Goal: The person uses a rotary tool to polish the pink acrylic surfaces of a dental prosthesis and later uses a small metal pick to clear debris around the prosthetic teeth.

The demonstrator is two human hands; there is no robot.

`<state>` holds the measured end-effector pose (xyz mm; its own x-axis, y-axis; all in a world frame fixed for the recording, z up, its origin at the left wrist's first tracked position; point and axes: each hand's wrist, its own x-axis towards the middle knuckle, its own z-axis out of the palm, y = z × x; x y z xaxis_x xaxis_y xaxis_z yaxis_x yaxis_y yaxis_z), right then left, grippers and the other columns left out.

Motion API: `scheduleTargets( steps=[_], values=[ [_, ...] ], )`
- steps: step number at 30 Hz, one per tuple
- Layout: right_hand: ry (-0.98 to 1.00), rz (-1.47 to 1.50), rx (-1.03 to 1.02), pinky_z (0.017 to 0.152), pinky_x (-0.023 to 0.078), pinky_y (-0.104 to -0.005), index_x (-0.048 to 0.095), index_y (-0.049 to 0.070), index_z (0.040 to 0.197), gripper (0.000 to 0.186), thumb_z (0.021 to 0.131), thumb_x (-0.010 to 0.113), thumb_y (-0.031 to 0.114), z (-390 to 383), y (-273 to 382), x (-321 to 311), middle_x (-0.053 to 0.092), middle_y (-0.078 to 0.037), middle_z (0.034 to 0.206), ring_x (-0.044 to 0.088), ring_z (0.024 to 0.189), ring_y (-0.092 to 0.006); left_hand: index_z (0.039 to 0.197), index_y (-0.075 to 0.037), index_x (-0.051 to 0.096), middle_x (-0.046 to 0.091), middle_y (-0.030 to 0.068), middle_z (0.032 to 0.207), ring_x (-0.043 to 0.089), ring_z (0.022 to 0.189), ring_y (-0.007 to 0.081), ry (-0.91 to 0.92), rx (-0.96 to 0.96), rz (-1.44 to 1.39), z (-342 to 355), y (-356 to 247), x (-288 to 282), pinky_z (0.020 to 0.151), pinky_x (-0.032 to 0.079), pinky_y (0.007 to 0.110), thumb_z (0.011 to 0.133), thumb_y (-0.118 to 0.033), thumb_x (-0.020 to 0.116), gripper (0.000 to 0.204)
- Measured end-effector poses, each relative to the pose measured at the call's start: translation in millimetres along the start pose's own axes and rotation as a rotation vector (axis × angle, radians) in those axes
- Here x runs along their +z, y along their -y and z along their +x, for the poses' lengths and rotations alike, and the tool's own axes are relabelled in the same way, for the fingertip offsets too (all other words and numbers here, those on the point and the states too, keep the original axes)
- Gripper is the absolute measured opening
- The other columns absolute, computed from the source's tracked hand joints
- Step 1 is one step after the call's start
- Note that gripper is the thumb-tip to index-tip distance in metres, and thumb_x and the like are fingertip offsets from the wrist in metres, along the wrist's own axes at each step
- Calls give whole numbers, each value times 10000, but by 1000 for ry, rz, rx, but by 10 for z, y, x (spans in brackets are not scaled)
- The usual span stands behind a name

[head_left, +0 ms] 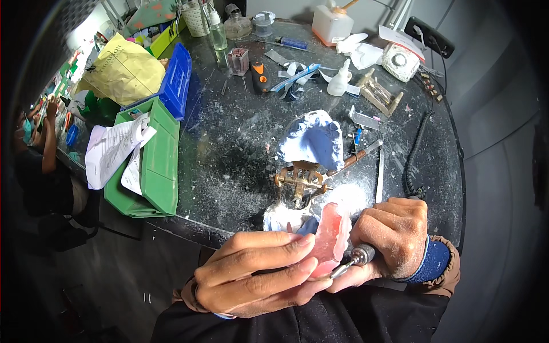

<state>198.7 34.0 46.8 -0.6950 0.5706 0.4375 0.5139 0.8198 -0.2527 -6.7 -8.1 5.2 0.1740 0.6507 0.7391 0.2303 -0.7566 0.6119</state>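
My left hand (251,271) grips a pink denture (330,237) with a row of pale teeth along its right side. My right hand (394,237) is closed around a metal rotary handpiece (362,254). The pointed bur (341,270) at its tip lies at the denture's lower edge, close to my left fingertips; whether it touches cannot be made out. Just beyond the denture stands a brass-coloured articulator (300,180). It carries a pale blue dental cast (313,140) tipped up at the top, and a white and blue lower cast (281,219), partly hidden by my left hand.
White dust covers the dark bench (229,166). At left are a green bin (163,166) with papers and a blue bin (182,77). A brown-handled tool (349,162), a coiled cord (413,148) and a white squeeze bottle (339,81) lie beyond my hands. Another person (48,171) is far left.
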Motion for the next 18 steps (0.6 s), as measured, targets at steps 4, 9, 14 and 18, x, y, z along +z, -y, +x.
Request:
scheduleTargets(
  steps=[4, 9, 14, 18],
  values=[
    [-10, 3, 18, 330, 310, -244, 434, 110, 551, 563, 607, 686, 611, 3, -9, 7, 379, 20, 453, 447, 354, -115, 924, -66, 661, 631, 50, 969, 598, 849, 161, 0, -7, 23, -4, -2, -2, 668, 522, 228, 608, -98, 807, 349],
    [22, -33, 7, 334, 320, -248, 436, 113, 551, 556, 604, 690, 604, 14, -16, 11, 377, 24, 449, 448, 354, -115, 921, -59, 665, 634, 55, 958, 600, 844, 164, -20, 21, 49, -16, 29, 10, 667, 519, 227, 611, -93, 803, 342],
    [63, -55, 10, 341, 340, -254, 449, 112, 553, 532, 608, 712, 571, 20, -17, -39, 398, 24, 446, 460, 358, -123, 900, -42, 671, 645, 71, 939, 608, 821, 172, 1, 5, 71, 39, 4, -9, 667, 522, 234, 603, -74, 804, 328],
    [-142, 255, 63, 350, 356, -252, 576, 91, 659, 323, 657, 749, 363, 17, 23, -49, 484, 24, 471, 479, 367, -131, 879, -9, 670, 656, 114, 913, 629, 781, 196, -38, -69, -94, 17, 56, -3, 656, 528, 264, 591, -60, 811, 325]
  ],
)
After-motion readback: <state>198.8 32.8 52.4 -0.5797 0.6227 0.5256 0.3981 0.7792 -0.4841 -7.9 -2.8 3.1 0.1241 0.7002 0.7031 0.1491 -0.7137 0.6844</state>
